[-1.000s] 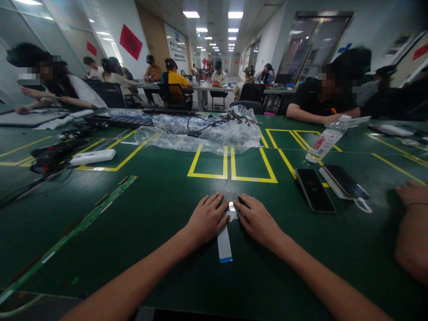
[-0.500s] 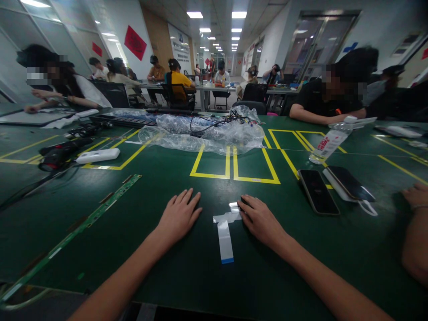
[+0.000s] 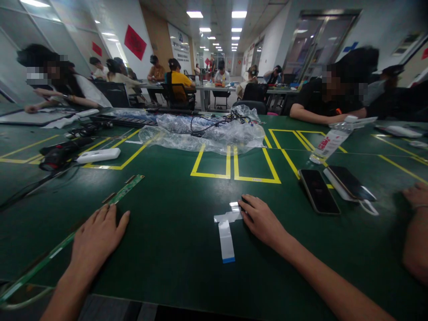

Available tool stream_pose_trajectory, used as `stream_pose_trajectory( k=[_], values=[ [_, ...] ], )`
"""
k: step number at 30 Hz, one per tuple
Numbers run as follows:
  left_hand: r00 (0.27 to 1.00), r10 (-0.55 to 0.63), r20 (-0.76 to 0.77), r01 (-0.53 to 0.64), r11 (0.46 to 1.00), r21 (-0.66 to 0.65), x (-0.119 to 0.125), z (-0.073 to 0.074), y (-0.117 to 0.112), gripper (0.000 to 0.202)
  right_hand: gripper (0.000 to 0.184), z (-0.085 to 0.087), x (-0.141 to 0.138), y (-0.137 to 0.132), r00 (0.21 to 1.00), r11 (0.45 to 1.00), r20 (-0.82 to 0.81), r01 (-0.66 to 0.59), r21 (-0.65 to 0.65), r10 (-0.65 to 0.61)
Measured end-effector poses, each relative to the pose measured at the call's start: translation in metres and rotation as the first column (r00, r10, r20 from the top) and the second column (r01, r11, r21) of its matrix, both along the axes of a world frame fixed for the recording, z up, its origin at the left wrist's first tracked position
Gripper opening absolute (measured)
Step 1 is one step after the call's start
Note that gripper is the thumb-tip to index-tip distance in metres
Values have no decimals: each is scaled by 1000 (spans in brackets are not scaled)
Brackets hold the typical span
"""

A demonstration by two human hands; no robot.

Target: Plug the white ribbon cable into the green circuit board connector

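Over the long, narrow green circuit board (image 3: 129,189) lies my left hand (image 3: 99,232), palm down with its fingers stretched out. The hand hides the middle stretch of the board, and whether it presses on it I cannot tell. My right hand (image 3: 262,220) rests flat on the table, fingers extended. Its fingertips touch or nearly touch the right end of a white flat ribbon cable (image 3: 226,240). That cable is bent into an angular shape and has a blue strip at its near end.
Crumpled clear plastic wrap (image 3: 214,133) with black cables (image 3: 234,118) lies across the table. Two phones (image 3: 319,191) and a tilted bottle (image 3: 331,141) are at right. A white device (image 3: 98,155) sits at left. Another person's arm (image 3: 416,232) rests at the right edge.
My left hand has moved left from the middle of the table onto the circuit board. My right hand and the ribbon cable have stayed in place.
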State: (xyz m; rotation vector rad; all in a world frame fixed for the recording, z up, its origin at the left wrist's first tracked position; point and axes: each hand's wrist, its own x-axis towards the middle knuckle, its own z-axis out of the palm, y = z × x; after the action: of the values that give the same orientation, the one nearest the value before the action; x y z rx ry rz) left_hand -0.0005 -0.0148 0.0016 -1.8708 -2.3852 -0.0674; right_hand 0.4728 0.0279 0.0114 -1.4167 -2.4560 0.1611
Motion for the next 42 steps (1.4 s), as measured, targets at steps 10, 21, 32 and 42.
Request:
stream_pose_trajectory(
  k=[10,21,32,42],
  values=[
    [969,-247,25,248,968,-32,64,4,8,71,41,3,1,-2,1000,1000,23,11,-11,-11],
    [640,-747,182,761,648,-17,238,34,57,44,44,9,-5,-8,998,999,56,16,38,-18],
    [556,-800,226,796,590,132,252,28,72,30,47,5,-12,-10,996,999,82,42,31,-45],
    [550,-809,206,795,583,166,249,23,73,31,42,6,-3,-5,1000,1000,-3,-17,5,17]
  ],
)
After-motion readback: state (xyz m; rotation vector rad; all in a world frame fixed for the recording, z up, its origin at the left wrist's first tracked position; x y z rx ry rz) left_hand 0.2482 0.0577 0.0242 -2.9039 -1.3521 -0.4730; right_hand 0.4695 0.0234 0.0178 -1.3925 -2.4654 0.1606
